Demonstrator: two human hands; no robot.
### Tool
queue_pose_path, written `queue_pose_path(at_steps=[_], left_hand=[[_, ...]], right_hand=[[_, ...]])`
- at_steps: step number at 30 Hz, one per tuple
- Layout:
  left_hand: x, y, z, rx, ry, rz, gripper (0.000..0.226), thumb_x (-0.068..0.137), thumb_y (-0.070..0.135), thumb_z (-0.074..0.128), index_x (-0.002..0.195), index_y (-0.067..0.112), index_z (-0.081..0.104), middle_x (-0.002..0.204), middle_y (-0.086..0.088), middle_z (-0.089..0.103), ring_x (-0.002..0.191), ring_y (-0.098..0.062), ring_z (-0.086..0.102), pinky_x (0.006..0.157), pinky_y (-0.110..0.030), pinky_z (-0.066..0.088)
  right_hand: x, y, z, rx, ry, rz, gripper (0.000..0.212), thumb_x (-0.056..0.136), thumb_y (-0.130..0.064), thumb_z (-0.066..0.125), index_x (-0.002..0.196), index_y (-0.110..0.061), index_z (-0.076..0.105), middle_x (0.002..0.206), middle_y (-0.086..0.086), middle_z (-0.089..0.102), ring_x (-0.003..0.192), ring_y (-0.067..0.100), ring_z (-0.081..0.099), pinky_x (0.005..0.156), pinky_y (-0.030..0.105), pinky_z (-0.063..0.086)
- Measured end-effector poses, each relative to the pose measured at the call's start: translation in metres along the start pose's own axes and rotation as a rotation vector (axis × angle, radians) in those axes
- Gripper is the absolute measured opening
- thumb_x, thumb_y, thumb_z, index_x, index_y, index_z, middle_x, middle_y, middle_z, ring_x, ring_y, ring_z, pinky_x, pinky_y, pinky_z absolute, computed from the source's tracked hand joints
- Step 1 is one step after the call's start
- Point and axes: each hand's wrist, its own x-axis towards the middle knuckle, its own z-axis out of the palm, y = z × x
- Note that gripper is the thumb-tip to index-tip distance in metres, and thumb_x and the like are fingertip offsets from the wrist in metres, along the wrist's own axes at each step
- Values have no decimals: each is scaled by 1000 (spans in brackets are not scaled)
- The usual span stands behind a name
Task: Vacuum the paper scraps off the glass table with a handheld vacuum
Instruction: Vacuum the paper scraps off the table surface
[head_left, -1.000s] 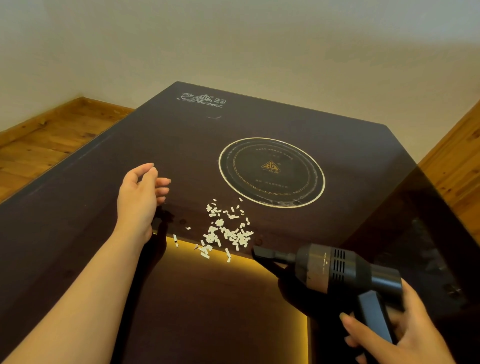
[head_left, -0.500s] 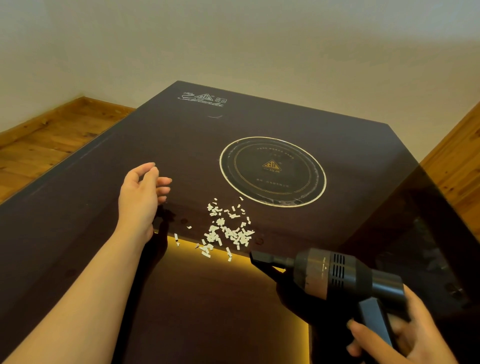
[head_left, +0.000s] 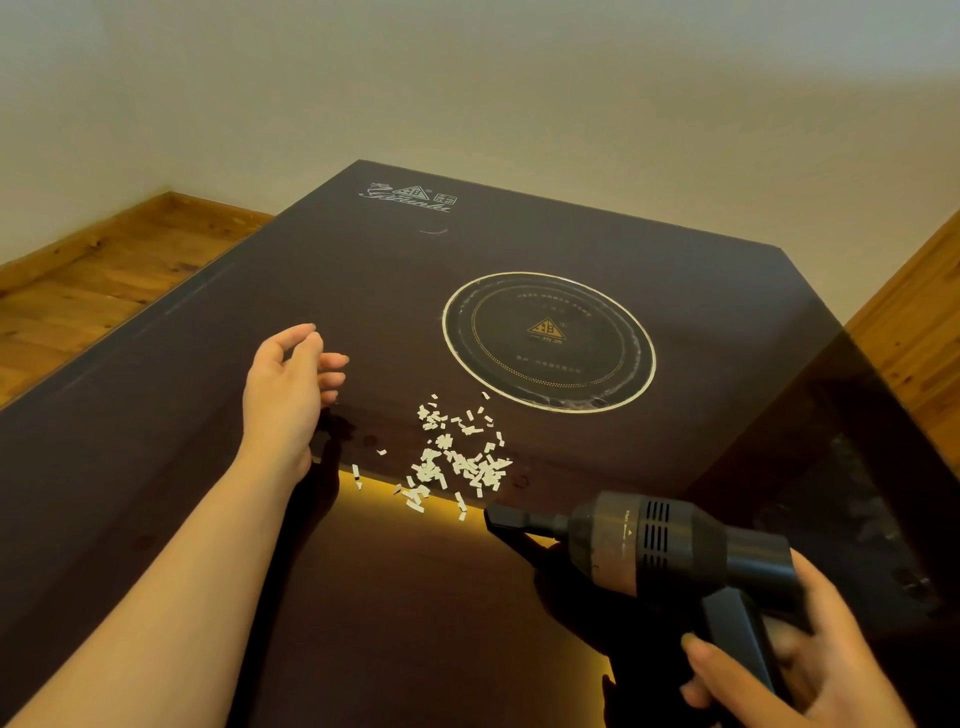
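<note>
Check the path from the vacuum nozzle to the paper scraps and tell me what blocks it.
Nothing visible. The vacuum nozzle points at the paper scraps across bare glass table; the left hand sits off to their left.

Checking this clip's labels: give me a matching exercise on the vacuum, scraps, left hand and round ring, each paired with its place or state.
Things:
1. vacuum
2. scraps
3. left hand
4. ring

Places or states:
A. open, holding nothing, left of the pile
B. printed on the table, beyond the pile
C. gripped in the right hand, nozzle aimed at the pile
D. scattered white on the dark glass

Pairs: 1-C, 2-D, 3-A, 4-B
</note>
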Motion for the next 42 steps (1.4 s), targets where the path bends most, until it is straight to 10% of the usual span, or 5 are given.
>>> queue_pose_path(at_steps=[12,18,25,36,42], left_hand=[[1,0,-1,8,4,-6,18,98,26,44,113,30,52,87,5,66,70,-4,59,61,-19,45],[1,0,-1,8,2,0,18,98,26,43,113,29,52,87,5,66,70,-4,59,62,-19,46],[2,0,0,11,14,-2,19,97,26,44,114,29,52,85,6,66,68,-3,59,60,-18,46],[1,0,0,0,10,-5,17,98,25,43,111,29,52,85,5,66,67,-3,59,59,-17,46],[2,0,-1,2,9,-3,17,98,25,44,112,30,52,86,5,66,69,-4,59,60,-19,45]], right_hand=[[8,-4,4,-43,-31,7,104,47,-8,87,130,-46,36,78,-6,75,59,25,72,52,38,52],[7,-9,6,-25,-45,12,98,7,-53,84,93,-71,40,80,-5,76,61,25,72,48,35,53],[7,-6,2,-131,-53,-26,89,60,-4,81,74,-80,37,81,-12,74,60,21,72,50,35,53],[4,-13,-3,-69,8,23,110,7,-54,79,111,-57,42,77,-3,75,58,26,72,53,42,55],[12,-3,-13,-116,58,51,94,60,2,79,131,-42,36,72,-6,75,55,23,71,53,38,53]])
